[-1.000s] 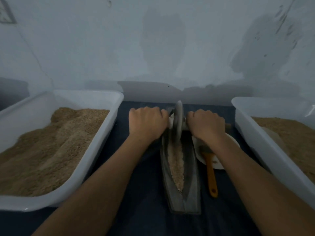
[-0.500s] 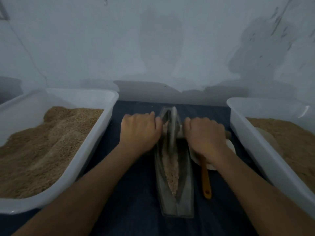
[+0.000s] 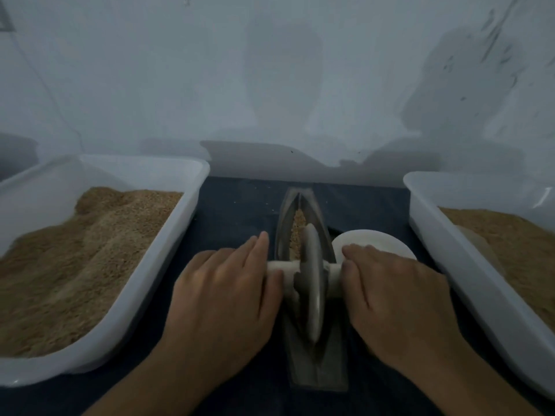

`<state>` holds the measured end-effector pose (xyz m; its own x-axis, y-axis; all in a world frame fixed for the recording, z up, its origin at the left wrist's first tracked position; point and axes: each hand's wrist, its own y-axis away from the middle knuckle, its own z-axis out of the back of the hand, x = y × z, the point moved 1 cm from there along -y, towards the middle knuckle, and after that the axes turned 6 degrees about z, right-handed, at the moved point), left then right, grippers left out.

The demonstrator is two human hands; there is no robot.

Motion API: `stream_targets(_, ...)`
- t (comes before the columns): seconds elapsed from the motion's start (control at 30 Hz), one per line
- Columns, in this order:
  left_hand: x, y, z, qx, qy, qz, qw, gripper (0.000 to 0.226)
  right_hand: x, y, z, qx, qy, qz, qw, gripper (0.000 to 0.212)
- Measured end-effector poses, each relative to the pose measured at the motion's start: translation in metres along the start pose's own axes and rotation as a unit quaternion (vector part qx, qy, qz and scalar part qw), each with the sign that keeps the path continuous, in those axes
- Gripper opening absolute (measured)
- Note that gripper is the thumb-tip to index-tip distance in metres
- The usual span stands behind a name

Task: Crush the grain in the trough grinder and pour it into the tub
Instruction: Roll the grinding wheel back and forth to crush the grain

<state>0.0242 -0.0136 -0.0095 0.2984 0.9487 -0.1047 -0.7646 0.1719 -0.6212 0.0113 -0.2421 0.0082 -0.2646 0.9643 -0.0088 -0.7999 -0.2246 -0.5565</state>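
Boat-shaped grey metal trough grinder (image 3: 312, 349) lies lengthwise on dark blue cloth (image 3: 240, 205), between two white plastic tubs. Smooth grey disc wheel (image 3: 312, 283) stands on edge in the trough on a pale round axle (image 3: 280, 267). Left hand (image 3: 222, 298) and right hand (image 3: 396, 298) lie flat on the axle ends, fingers straight, pressing, not gripping. Coarse tan grain (image 3: 297, 226) shows in the far end of the groove. Left tub (image 3: 192, 175) and right tub (image 3: 426, 202) hold heaped sandy meal. White round dish (image 3: 375, 241) sits right of the trough. Since earlier, the wheel has rolled nearer, fists have opened, and the yellow-handled brush is out of sight.
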Motion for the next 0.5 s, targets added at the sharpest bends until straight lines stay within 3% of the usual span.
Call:
stream_targets(0.07, -0.005, -0.026, -0.011, 0.049, -0.02, 0.023, 0.998, 0.053, -0.004, -0.022, -0.014, 0.083, 0.016, -0.017, 0.996, 0.044)
stream_targets(0.17, -0.005, -0.089, -0.048, 0.101, -0.095, 0.073, 0.988, 0.052, -0.022, -0.08, -0.048, 0.133, 0.011, -0.066, 0.989, 0.032)
stream_targets(0.3, 0.002, -0.151, -0.072, 0.172, -0.064, 0.139, 0.973, 0.056, -0.044, -0.143, -0.069, 0.196, -0.042, -0.168, 0.965, 0.041)
stream_targets(0.43, -0.007, -0.111, -0.054, 0.102, -0.128, 0.063, 0.984, 0.061, -0.033, -0.101, -0.054, 0.196, -0.036, -0.128, 0.972, 0.048)
stream_targets(0.5, -0.008, -0.061, -0.033, 0.075, -0.077, 0.045, 0.993, 0.063, -0.018, -0.055, -0.037, 0.151, -0.015, -0.079, 0.985, 0.061)
